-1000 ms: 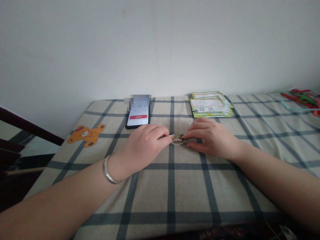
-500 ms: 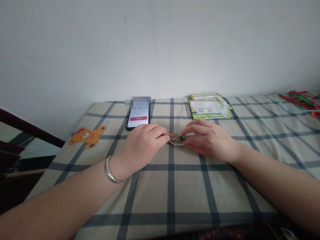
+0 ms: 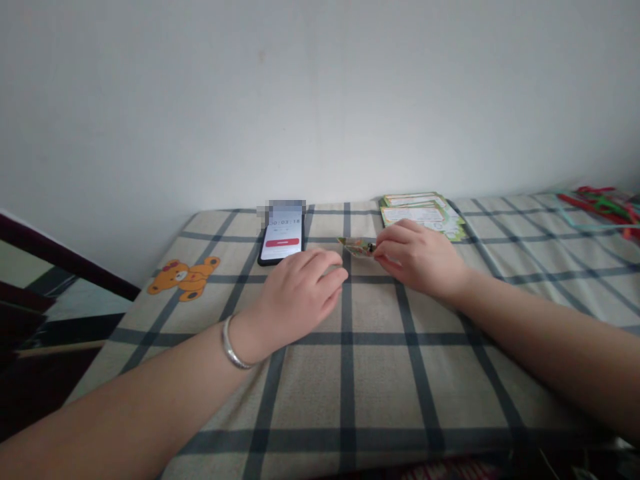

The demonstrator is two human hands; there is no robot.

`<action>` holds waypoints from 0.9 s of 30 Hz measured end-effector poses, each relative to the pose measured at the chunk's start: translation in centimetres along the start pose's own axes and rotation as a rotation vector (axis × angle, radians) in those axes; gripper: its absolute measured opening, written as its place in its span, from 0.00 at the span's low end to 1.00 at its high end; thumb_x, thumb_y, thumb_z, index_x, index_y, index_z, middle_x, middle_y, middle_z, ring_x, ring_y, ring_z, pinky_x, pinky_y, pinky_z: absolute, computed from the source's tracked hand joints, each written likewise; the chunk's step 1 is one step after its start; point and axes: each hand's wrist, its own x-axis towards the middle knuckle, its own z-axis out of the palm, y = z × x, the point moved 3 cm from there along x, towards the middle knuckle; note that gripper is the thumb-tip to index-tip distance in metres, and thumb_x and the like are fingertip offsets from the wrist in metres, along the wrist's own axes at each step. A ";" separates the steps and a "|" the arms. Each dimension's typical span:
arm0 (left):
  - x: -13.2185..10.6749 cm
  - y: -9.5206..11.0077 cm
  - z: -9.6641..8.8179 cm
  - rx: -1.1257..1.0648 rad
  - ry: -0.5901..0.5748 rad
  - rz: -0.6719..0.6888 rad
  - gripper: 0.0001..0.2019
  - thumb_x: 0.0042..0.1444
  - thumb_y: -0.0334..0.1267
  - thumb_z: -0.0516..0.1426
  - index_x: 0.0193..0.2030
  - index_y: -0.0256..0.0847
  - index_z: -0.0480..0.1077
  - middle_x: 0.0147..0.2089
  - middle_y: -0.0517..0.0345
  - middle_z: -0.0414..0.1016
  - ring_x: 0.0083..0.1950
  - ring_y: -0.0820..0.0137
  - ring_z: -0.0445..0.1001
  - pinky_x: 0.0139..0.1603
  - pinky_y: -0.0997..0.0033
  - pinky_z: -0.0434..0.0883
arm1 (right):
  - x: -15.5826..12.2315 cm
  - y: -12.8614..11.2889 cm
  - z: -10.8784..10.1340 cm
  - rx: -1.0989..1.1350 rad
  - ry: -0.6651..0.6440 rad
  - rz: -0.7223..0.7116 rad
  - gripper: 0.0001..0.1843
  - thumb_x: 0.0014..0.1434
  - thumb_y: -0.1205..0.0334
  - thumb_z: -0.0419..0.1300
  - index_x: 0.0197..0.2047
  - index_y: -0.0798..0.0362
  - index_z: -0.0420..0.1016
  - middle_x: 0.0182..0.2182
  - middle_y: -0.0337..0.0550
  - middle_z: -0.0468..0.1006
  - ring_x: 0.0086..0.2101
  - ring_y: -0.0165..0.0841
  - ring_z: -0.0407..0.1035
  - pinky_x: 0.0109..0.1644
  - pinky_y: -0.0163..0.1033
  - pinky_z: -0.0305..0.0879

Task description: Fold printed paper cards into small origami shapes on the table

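My right hand (image 3: 420, 257) pinches a small flat printed piece (image 3: 356, 247), coloured green and orange with a dark spot near the fingertips. The piece is held just above the cloth, its free end pointing left; I cannot make out whether it is card or a packet. My left hand (image 3: 300, 297), with a silver bangle (image 3: 233, 343) at the wrist, is apart from the piece, slightly nearer to me. Its fingers are loosely bent and hold nothing. Just beyond it lies a phone (image 3: 283, 240) with a running timer on its screen.
A stack of green-edged printed cards (image 3: 413, 213) lies behind my right hand, near the wall (image 3: 320, 100). Red and green items (image 3: 605, 203) sit at the far right. The checked tablecloth (image 3: 380, 380) carries a bear picture (image 3: 185, 278) on the left. Dark wooden bars (image 3: 75, 257) stand beyond the left edge.
My left hand has let go of the printed piece and moved slightly back from it. The right hand has lifted the piece away, towards the card stack.
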 end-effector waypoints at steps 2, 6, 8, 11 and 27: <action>0.1 0.1 0.3 -0.040 -0.092 0.025 0.05 0.60 0.33 0.54 0.39 0.39 0.72 0.46 0.55 0.73 0.48 0.62 0.70 0.49 0.58 0.71 | 1.1 0.5 0.5 -0.047 -0.037 0.017 0.12 0.64 0.60 0.54 0.35 0.52 0.78 0.36 0.45 0.76 0.38 0.37 0.64 0.33 0.39 0.57; 0.1 -0.1 1.0 -0.086 -0.179 0.011 0.06 0.62 0.35 0.54 0.41 0.40 0.72 0.44 0.56 0.74 0.48 0.63 0.70 0.48 0.58 0.70 | 3.9 1.4 1.9 -0.117 -0.061 0.066 0.13 0.64 0.60 0.53 0.35 0.52 0.78 0.36 0.45 0.75 0.39 0.38 0.64 0.30 0.40 0.53; 0.1 -0.1 1.1 -0.104 -0.197 0.012 0.07 0.62 0.35 0.53 0.42 0.40 0.72 0.44 0.56 0.74 0.47 0.63 0.70 0.47 0.59 0.70 | 5.4 1.6 2.7 -0.130 -0.095 0.075 0.14 0.65 0.60 0.51 0.36 0.52 0.78 0.36 0.47 0.76 0.39 0.39 0.64 0.30 0.41 0.52; 0.2 -0.1 1.1 -0.113 -0.209 0.018 0.08 0.62 0.34 0.53 0.44 0.39 0.72 0.45 0.54 0.74 0.48 0.62 0.70 0.47 0.59 0.70 | 7.6 1.8 3.6 -0.158 -0.121 0.091 0.16 0.66 0.63 0.49 0.39 0.53 0.78 0.38 0.50 0.76 0.40 0.41 0.64 0.29 0.41 0.52; 0.3 -0.4 1.6 -0.117 -0.225 0.029 0.09 0.62 0.34 0.52 0.46 0.39 0.72 0.46 0.52 0.74 0.48 0.62 0.70 0.47 0.59 0.71 | 9.8 2.3 4.8 -0.106 -0.108 0.230 0.18 0.64 0.66 0.49 0.54 0.50 0.72 0.46 0.49 0.78 0.45 0.42 0.68 0.44 0.45 0.60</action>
